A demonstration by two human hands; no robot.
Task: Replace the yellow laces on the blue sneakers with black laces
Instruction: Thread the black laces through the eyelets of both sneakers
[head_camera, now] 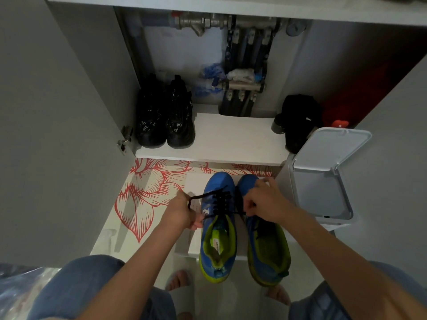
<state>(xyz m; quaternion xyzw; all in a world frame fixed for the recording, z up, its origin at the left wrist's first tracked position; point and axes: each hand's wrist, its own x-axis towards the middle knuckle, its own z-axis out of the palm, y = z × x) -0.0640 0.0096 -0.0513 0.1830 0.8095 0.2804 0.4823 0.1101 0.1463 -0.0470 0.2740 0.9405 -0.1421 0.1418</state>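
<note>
Two blue sneakers with lime-green lining stand side by side on a white board, toes pointing away from me. The left sneaker [218,227] carries a black lace [219,200] threaded through its eyelets. My left hand [182,210] pinches one free end of that lace, pulled out to the left. My right hand [265,203] holds the other end, resting over the front of the right sneaker [268,250]. A dark lace shows on the right sneaker too. No yellow lace is visible.
A white lidded bin [323,176] stands right of the sneakers. An open cabinet ahead holds black sneakers [165,118], a black bag [298,121] and pipes. A red flower-patterned mat [147,192] lies left. My knees and bare feet are below.
</note>
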